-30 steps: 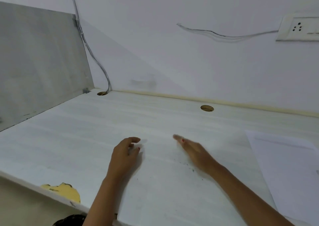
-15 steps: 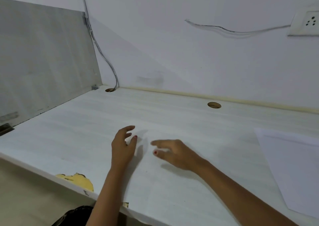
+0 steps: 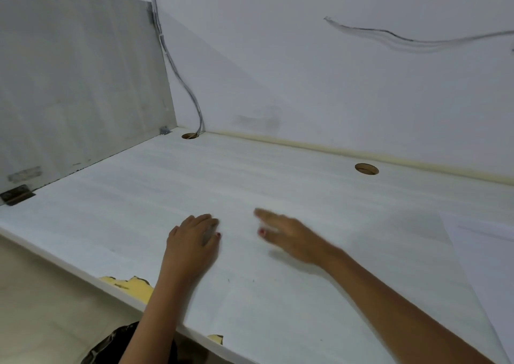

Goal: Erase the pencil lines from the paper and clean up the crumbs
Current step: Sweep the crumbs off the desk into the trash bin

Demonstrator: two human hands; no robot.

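Crumb cleanup on the counter (image 3: pixel 278 169), head view is all there is.

Person's left hand (image 3: pixel 194 241) rests palm down on the counter, fingers loosely together and nothing clearly in it (there's a greyish patch by the thumb, can't tell if it's just shadow). Right hand (image 3: pixel 289 238) is near it, fingers stretched out and holding nothing, and so blurry it looks mid-sweep. Paper (image 3: pixel 489 266) lies well apart at the right edge with neither of the hands on it, and any pencil lines are too faint to judge. A few dark crumbs (image 3: pixel 228 280) sit nearer the front edge. Erasing looks done imo, and this is the cleanup step. Next move calls for a flat brush of those specks into the left hand or off the edge, away from the paper.
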